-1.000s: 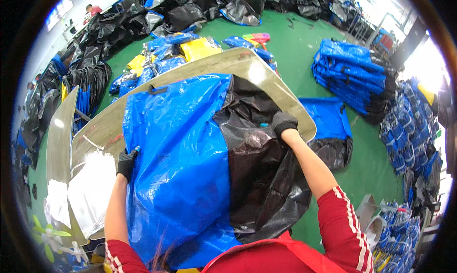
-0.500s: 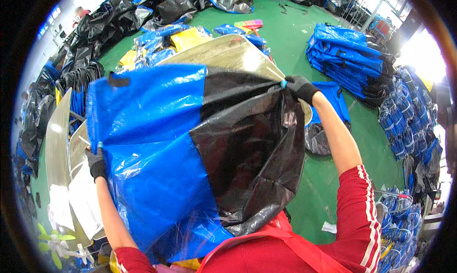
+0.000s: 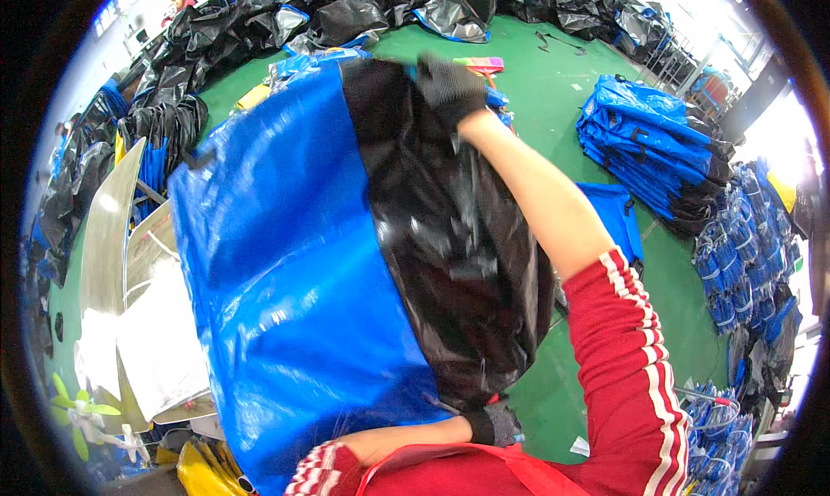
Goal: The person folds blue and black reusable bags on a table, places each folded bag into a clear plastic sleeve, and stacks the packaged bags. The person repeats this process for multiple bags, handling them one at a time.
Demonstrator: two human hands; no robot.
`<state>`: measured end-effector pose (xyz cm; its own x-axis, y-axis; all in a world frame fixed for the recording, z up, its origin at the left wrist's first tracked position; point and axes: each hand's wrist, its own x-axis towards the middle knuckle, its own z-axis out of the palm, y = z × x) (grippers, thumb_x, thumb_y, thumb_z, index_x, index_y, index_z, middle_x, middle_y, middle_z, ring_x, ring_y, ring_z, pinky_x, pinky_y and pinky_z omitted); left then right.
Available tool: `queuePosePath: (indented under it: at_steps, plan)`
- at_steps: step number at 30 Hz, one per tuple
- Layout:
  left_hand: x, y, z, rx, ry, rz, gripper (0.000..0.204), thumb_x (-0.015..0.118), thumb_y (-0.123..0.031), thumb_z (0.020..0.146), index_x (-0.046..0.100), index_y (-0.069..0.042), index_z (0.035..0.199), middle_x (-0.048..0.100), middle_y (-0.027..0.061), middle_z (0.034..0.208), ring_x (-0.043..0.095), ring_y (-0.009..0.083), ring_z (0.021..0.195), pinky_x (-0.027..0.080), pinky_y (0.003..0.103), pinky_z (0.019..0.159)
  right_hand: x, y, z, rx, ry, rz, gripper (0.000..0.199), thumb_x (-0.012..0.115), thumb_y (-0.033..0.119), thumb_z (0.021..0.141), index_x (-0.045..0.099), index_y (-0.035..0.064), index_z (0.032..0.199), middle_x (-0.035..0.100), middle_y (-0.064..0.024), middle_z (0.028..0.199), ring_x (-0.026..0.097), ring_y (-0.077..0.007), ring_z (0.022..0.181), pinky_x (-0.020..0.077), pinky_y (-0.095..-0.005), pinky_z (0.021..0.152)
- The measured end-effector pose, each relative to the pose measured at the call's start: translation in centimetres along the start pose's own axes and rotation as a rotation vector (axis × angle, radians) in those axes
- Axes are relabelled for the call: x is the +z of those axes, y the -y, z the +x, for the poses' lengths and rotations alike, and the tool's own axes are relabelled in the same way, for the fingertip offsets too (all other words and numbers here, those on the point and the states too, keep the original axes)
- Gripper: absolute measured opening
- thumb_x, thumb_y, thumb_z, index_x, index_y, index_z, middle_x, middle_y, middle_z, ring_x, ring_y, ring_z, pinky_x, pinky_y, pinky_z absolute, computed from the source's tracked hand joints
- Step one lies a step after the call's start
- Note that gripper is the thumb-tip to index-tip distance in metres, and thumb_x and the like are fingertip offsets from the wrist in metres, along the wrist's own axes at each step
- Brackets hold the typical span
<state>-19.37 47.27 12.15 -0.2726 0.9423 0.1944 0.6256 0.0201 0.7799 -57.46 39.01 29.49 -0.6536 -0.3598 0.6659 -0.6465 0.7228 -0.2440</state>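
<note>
A large blue and black plastic woven bag (image 3: 294, 236) spreads across the middle in front of me, its blue part to the left and its black part to the right. My right hand (image 3: 450, 89), in a dark knit glove and slightly blurred, is closed on the far edge of the black part. My left forearm crosses low over the near side of the bag. At its end, my gloved left hand (image 3: 494, 425) is closed at the near corner of the black part, with its fingertips partly hidden.
Curved, shiny sheets (image 3: 108, 236) stand at the left beside a white sheet (image 3: 164, 349). A stack of blue and black bags (image 3: 648, 146) lies on the green floor (image 3: 527, 46) at the right. Tied blue bundles (image 3: 735, 245) stand farther right. Black bags (image 3: 346, 16) are heaped along the back.
My left hand has left the bag's blue left edge and crossed to its near black corner. My right hand has moved left and away from me along the far edge. The bag has turned slightly.
</note>
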Motion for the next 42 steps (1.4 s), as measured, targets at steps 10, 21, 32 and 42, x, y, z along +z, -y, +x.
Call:
queuePosePath:
  at_steps: [10, 21, 32, 42]
  plan:
    - [-21.9, -2.4, -10.9, -0.482, -1.078, 0.719, 0.036, 0.064, -0.024, 0.082, 0.06, -0.005, 0.113, 0.06, 0.0156, 0.115, 0.055, 0.0331, 0.11, 0.043, 0.041, 0.096, -8.5, -5.3, -11.0, 0.107, 0.516, -0.222, 0.045, 0.05, 0.044, 0.089, 0.06, 0.0005, 0.094, 0.063, -0.0259, 0.087, 0.062, -0.0436, 0.08, 0.0489, -0.0491, 0.074]
    - [-15.6, 11.2, -7.7, -0.649, -0.498, 0.874, 0.068, 0.05, -0.055, 0.083, 0.04, -0.019, 0.14, 0.018, 0.0173, 0.153, 0.01, 0.0408, 0.141, 0.009, 0.071, 0.103, -8.3, -2.4, -21.8, 0.378, 0.645, 0.067, 0.046, 0.057, 0.044, 0.085, 0.062, 0.0018, 0.103, 0.063, -0.0265, 0.096, 0.06, -0.0418, 0.092, 0.0471, -0.0478, 0.078]
    - [-16.2, 12.3, -8.5, -0.481, -0.505, 0.931, 0.062, 0.057, -0.056, 0.075, 0.052, -0.028, 0.13, 0.034, 0.0166, 0.145, 0.023, 0.0429, 0.136, 0.023, 0.062, 0.103, -13.8, -2.1, -14.4, -0.358, 0.115, 0.028, 0.032, 0.057, 0.032, 0.086, 0.063, 0.0136, 0.111, 0.063, -0.0136, 0.104, 0.06, -0.0332, 0.097, 0.0493, -0.0417, 0.079]
    - [-16.1, 7.9, -7.5, -0.5, -0.668, 0.386, 0.047, 0.04, -0.037, 0.094, 0.048, -0.016, 0.135, 0.039, 0.0182, 0.142, 0.033, 0.037, 0.133, 0.026, 0.049, 0.108, -22.9, -2.7, -22.2, 0.69, 0.328, 0.138, 0.02, 0.062, 0.023, 0.085, 0.068, 0.0047, 0.089, 0.068, -0.0144, 0.073, 0.065, -0.0252, 0.062, 0.0505, -0.0383, 0.063]
